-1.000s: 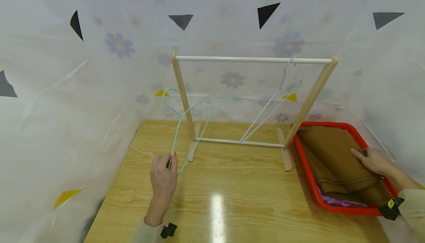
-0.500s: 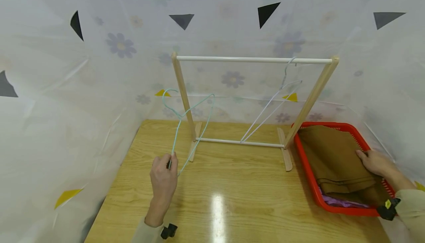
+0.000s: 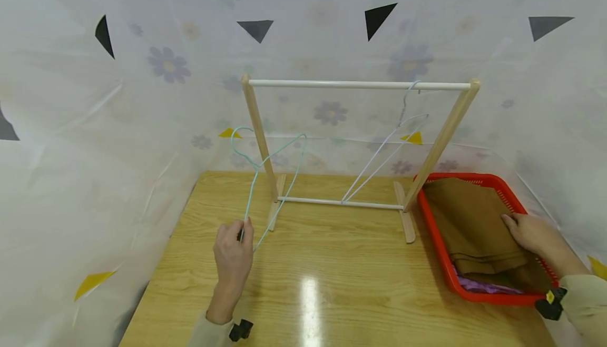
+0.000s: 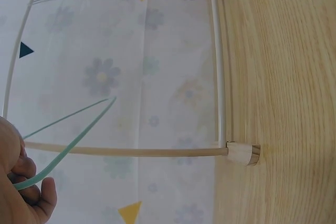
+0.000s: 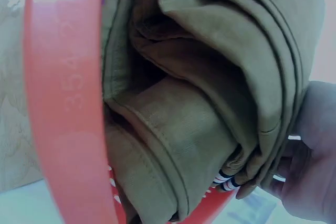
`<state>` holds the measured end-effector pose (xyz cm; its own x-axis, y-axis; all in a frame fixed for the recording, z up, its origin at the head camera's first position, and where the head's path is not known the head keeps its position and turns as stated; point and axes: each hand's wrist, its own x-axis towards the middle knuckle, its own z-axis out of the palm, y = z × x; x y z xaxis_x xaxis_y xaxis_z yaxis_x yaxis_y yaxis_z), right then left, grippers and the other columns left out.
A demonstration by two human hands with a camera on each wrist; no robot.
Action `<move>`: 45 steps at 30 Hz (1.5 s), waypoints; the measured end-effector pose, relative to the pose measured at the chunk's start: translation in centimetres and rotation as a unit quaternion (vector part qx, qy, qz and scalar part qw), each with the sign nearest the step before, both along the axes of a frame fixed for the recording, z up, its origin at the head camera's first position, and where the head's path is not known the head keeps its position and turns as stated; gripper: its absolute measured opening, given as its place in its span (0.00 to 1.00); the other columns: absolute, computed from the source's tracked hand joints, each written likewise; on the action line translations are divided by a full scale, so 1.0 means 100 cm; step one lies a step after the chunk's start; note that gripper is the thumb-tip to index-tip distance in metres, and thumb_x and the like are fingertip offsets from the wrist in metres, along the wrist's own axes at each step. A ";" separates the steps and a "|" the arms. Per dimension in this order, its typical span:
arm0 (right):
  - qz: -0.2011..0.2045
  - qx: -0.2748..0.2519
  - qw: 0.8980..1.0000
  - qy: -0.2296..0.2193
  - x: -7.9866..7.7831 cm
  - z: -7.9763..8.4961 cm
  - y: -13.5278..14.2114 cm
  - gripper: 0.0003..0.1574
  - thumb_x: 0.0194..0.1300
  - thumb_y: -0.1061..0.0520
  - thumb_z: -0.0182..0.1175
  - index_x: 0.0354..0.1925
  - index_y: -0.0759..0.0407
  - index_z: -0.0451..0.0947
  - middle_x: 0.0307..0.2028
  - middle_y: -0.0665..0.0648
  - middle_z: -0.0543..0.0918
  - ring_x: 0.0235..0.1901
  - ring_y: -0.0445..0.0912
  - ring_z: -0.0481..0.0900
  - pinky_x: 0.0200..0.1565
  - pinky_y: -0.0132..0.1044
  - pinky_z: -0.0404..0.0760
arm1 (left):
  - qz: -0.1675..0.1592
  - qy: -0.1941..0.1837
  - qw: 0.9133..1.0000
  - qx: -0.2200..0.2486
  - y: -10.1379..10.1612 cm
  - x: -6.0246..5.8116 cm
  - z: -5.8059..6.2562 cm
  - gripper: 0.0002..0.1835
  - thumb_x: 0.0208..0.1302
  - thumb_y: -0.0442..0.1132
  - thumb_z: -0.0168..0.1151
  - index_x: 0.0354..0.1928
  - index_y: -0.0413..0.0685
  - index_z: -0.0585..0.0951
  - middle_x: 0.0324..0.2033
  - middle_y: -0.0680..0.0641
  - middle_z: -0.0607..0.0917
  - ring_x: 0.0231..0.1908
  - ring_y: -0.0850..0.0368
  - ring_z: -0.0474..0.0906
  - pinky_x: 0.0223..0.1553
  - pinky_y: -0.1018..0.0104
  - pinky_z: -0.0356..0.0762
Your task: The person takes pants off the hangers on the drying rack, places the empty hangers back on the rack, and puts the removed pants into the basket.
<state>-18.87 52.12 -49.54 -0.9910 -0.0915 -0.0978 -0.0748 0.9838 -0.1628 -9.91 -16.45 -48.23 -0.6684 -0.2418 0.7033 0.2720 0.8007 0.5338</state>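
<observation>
My left hand [image 3: 232, 252] grips a mint-green wire clothes hanger [image 3: 257, 167] by one side, its hook pointing up and left, in front of the rack's left post. In the left wrist view, curled fingers [image 4: 48, 195] wrap the green wire [image 4: 71, 145]. On the right, my right hand [image 3: 536, 236] holds the right edge of a folded brown garment [image 3: 467, 215] in the red basket, thumb on top. The right wrist view shows the layered folds [image 5: 184, 114] close up, with the fingers partly hidden behind them.
A wooden rack with a white top bar [image 3: 332, 84] stands at the back of the table [image 3: 360, 268]. One pale lilac hanger [image 3: 371, 162] hangs near its right end. The red basket [image 3: 435, 236] sits beside the rack's right foot, purple cloth [image 3: 483, 286] under the garment.
My right hand and wrist have shifted slightly left, further over the garment's edge. The left hand and the green hanger have stayed in place.
</observation>
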 end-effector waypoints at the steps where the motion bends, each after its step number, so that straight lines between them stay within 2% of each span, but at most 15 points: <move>1: 0.002 0.000 1.000 0.005 0.000 0.001 -0.001 0.36 0.84 0.48 0.43 0.49 0.86 0.73 0.39 0.84 0.82 0.39 0.78 0.82 0.44 0.71 0.78 | 0.000 0.000 1.000 0.000 0.000 0.000 0.000 0.16 0.69 0.28 0.64 0.21 0.40 0.78 0.13 0.49 0.70 0.21 0.65 0.55 0.21 0.72 0.58; 3: 0.003 -0.002 1.000 0.014 0.001 0.002 -0.003 0.32 0.83 0.51 0.46 0.45 0.84 0.73 0.32 0.79 0.82 0.33 0.72 0.82 0.39 0.67 0.79 | 0.000 0.001 1.000 -0.001 0.000 0.000 0.000 0.16 0.69 0.28 0.65 0.21 0.40 0.78 0.13 0.49 0.70 0.21 0.64 0.55 0.21 0.72 0.58; 6: 0.007 -0.004 0.999 0.031 0.002 0.007 -0.008 0.28 0.80 0.55 0.51 0.48 0.86 0.71 0.32 0.79 0.82 0.32 0.71 0.82 0.38 0.66 0.79 | 0.000 0.000 1.000 -0.001 0.001 0.001 0.000 0.16 0.69 0.28 0.64 0.21 0.40 0.77 0.13 0.48 0.70 0.21 0.64 0.55 0.21 0.72 0.58; 8: 0.013 -0.014 0.999 0.043 0.002 0.011 -0.013 0.25 0.79 0.56 0.53 0.47 0.84 0.71 0.29 0.74 0.80 0.27 0.65 0.80 0.32 0.59 0.79 | -0.001 -0.001 1.000 0.001 0.001 0.001 0.001 0.16 0.69 0.28 0.65 0.21 0.40 0.78 0.14 0.48 0.70 0.21 0.64 0.55 0.21 0.73 0.58; 13: 0.018 -0.026 0.999 0.022 -0.005 0.025 -0.027 0.40 0.82 0.45 0.51 0.61 0.87 0.68 0.46 0.88 0.79 0.41 0.78 0.81 0.44 0.67 0.82 | 0.001 0.001 1.000 0.002 0.001 0.001 0.000 0.15 0.69 0.28 0.65 0.21 0.39 0.78 0.14 0.48 0.71 0.21 0.64 0.56 0.21 0.72 0.58; 15: 0.016 -0.024 1.000 0.002 -0.009 0.031 -0.033 0.50 0.82 0.39 0.50 0.67 0.89 0.60 0.59 0.91 0.71 0.54 0.84 0.75 0.54 0.76 0.75 | 0.003 0.002 1.000 0.001 0.001 0.000 0.000 0.15 0.68 0.28 0.65 0.21 0.39 0.78 0.14 0.48 0.71 0.21 0.64 0.56 0.22 0.72 0.58; 23: 0.021 -0.007 0.999 -0.030 -0.022 0.044 -0.056 0.57 0.80 0.32 0.48 0.74 0.83 0.55 0.63 0.89 0.71 0.59 0.83 0.74 0.57 0.77 0.73 | 0.002 -0.003 1.000 -0.001 0.002 0.000 0.001 0.16 0.69 0.28 0.65 0.21 0.40 0.78 0.14 0.48 0.71 0.21 0.65 0.55 0.22 0.72 0.58; 27: 0.036 0.009 0.999 -0.033 -0.030 0.044 -0.069 0.55 0.80 0.33 0.49 0.76 0.80 0.54 0.67 0.88 0.66 0.64 0.83 0.69 0.61 0.78 0.70 | 0.001 -0.005 1.000 0.002 0.002 0.000 0.002 0.16 0.69 0.28 0.65 0.21 0.40 0.77 0.14 0.48 0.70 0.21 0.65 0.56 0.21 0.72 0.58; 31: 0.053 0.036 0.997 -0.034 -0.038 0.038 -0.079 0.54 0.80 0.32 0.48 0.79 0.73 0.53 0.71 0.87 0.62 0.69 0.82 0.62 0.58 0.77 0.73 | -0.001 -0.008 1.000 0.004 0.002 0.000 0.002 0.15 0.69 0.28 0.64 0.22 0.39 0.78 0.14 0.47 0.72 0.21 0.64 0.59 0.21 0.72 0.60; 35: 0.060 0.047 0.996 -0.036 -0.043 0.030 -0.084 0.53 0.80 0.32 0.49 0.80 0.70 0.51 0.71 0.87 0.63 0.69 0.82 0.64 0.55 0.76 0.76 | -0.003 -0.008 1.000 0.004 0.003 0.000 0.003 0.15 0.69 0.28 0.65 0.22 0.39 0.79 0.14 0.47 0.73 0.21 0.63 0.61 0.22 0.72 0.62; 40: 0.069 0.047 0.996 -0.035 -0.046 0.021 -0.083 0.51 0.81 0.36 0.49 0.79 0.74 0.51 0.70 0.86 0.64 0.67 0.81 0.68 0.58 0.74 0.76 | -0.001 -0.010 1.000 0.004 0.004 0.000 0.003 0.15 0.69 0.28 0.65 0.21 0.40 0.78 0.14 0.48 0.72 0.21 0.63 0.60 0.22 0.72 0.61; 45: 0.078 0.047 0.995 -0.034 -0.046 0.015 -0.082 0.48 0.82 0.39 0.49 0.78 0.76 0.52 0.68 0.87 0.66 0.64 0.81 0.72 0.55 0.72 0.78 | -0.002 -0.011 1.000 0.004 0.004 0.000 0.003 0.17 0.69 0.28 0.65 0.20 0.41 0.76 0.14 0.48 0.72 0.21 0.63 0.59 0.22 0.72 0.60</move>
<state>-23.50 43.90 -48.02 -0.9562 -0.2306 -0.1802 -0.2192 0.9723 -0.0810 -9.96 -16.05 -47.95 -0.6845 -0.2440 0.6870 0.2642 0.7952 0.5457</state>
